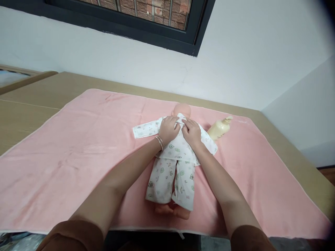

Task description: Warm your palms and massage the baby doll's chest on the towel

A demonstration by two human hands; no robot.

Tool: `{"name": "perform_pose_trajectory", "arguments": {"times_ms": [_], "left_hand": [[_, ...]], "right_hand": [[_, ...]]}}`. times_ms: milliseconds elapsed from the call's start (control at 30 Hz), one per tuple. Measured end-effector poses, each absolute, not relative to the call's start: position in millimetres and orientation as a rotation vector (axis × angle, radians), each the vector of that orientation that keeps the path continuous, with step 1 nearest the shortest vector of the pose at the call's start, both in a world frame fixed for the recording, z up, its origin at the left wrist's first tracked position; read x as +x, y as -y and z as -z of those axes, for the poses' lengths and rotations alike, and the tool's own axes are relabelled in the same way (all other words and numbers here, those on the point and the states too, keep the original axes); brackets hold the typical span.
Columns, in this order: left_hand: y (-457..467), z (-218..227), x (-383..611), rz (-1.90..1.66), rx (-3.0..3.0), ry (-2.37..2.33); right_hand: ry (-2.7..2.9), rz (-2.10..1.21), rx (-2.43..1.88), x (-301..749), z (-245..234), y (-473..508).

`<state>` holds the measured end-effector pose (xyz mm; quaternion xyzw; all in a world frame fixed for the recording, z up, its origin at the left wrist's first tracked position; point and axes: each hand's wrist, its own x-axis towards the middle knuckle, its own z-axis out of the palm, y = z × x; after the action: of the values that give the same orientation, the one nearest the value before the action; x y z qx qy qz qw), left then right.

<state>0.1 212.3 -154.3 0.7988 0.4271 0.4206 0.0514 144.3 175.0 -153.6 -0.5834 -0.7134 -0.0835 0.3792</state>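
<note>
A baby doll (pixel 183 108) lies on its back on a pink towel (pixel 86 146), head toward the wall, feet toward me. It wears a white printed top (pixel 146 129) and matching trousers (pixel 163 181). My left hand (pixel 169 128), with bangles at the wrist, rests on the doll's chest with fingers curled, pinching the top's front edge near the collar. My right hand (pixel 192 132) sits beside it, fingers also bent onto the same cloth. The two hands touch at the neckline.
A cream baby bottle (pixel 220 128) lies on the towel just right of the doll. The towel covers a wooden table (pixel 28 101) against a white wall, with a dark-framed window above. The table's right edge runs diagonally near a corner.
</note>
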Motion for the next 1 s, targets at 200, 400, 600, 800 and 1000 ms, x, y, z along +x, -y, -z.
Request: {"name": "perform_pose_trajectory", "arguments": {"times_ms": [200, 400, 600, 800, 1000], "left_hand": [[-210.6, 155.8, 2.0, -1.322, 2.371, -1.454], [-216.8, 156.1, 0.9, -1.239, 2.524, -1.226], [-211.8, 157.6, 0.7, -1.364, 2.421, -1.293], [-215.1, 157.0, 1.4, -1.288, 2.381, -1.353], [-216.3, 158.2, 0.0, -1.32, 2.413, -1.259]], "right_hand": [[1.633, 0.186, -1.675, 139.8, 151.4, -171.8], [1.846, 0.194, -1.533, 147.0, 154.0, -178.9], [1.642, 0.208, -1.57, 140.6, 154.3, -167.8], [1.816, 0.159, -1.648, 146.4, 151.7, -179.5], [1.832, 0.186, -1.53, 148.0, 155.6, -178.1]]}}
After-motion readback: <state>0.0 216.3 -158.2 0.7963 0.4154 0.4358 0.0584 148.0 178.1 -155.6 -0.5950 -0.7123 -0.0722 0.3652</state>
